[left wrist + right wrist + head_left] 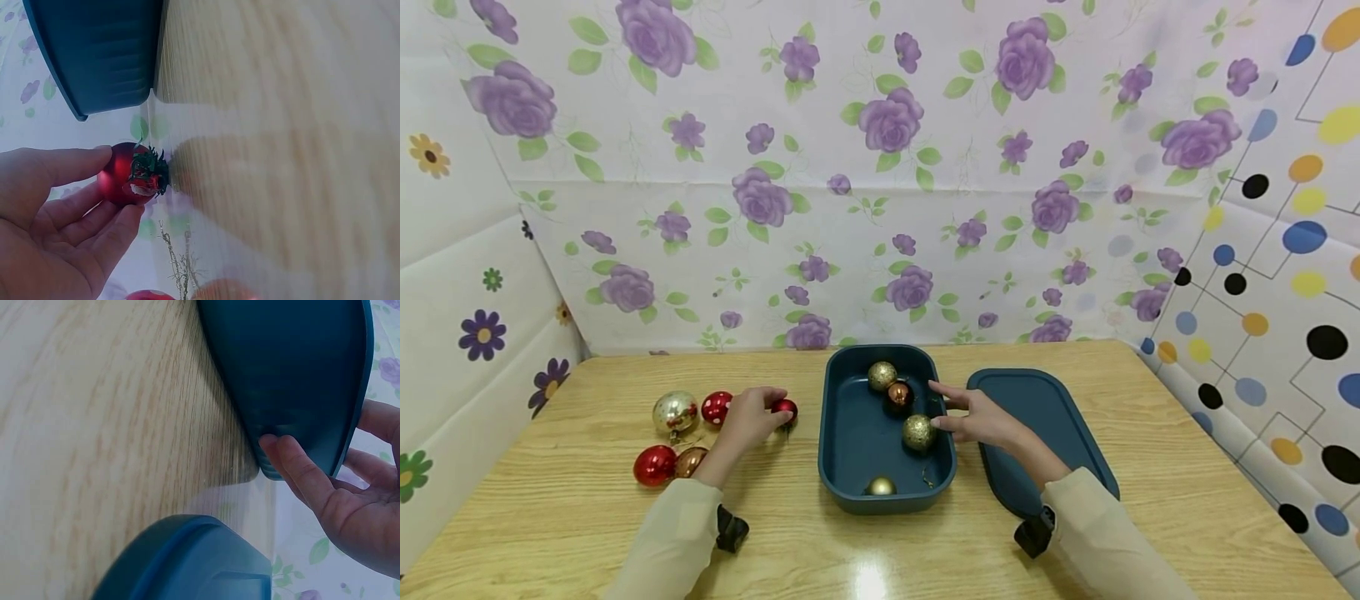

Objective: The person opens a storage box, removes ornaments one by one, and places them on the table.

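My left hand [747, 425] pinches a red Christmas ball [115, 175] between thumb and fingers. Green tinsel trims the ball near its cap, low over the table left of a dark blue box [861, 437]. At the box's right side, my right hand [362, 494] grips the wall, with fingertips against its outside and other digits at the rim. Inside the box lie a copper ball [899, 394], a glittery gold ball [919, 433], another glittery gold ball [882, 376] behind, and a smooth gold ball [881, 485] near the front wall.
Left of my left hand lie a pale gold ball [675, 411], a red ball with white dots [716, 407], a plain red ball [655, 465] and a copper ball [691, 460]. A dark blue lid [1037, 433] lies flat right of the box. Patterned cloth [887, 250] hangs behind the table.
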The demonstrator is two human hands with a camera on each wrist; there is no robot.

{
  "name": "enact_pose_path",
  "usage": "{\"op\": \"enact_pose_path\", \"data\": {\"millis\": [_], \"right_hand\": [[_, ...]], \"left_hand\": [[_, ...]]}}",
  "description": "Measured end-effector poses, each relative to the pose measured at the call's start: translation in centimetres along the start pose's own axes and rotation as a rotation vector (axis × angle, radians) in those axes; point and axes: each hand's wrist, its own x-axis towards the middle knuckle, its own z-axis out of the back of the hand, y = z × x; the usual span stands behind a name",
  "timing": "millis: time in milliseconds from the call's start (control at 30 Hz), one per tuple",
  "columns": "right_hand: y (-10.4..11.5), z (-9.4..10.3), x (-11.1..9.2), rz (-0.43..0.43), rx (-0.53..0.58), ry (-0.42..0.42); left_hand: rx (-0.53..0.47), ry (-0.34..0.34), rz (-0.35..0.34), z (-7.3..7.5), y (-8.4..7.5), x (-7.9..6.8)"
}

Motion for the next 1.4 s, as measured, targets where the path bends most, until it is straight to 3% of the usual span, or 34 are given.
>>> {"op": "enact_pose_path", "data": {"millis": [633,867,1167,1400], "right_hand": [[0.1,0.0,0.0,-0.015,-0.003,-0.008],[0.2,-0.1,0.0,-0.018,-0.007,-0.008],[0.3,-0.1,0.0,-0.019,0.011,-0.005],[0.2,-0.1,0.0,-0.009,0.003,0.009]], "left_hand": [[0.02,0.015,0.005,0.1,-0.1,-0.1],[0.024,0.013,0.007,0.8,0.0,-0.1],[-0.006,-0.034,-0.021,2.1,-1.4,-1.0],[-0.102,-0.049,-0.089,2.2,-2.8,-1.4]]}}
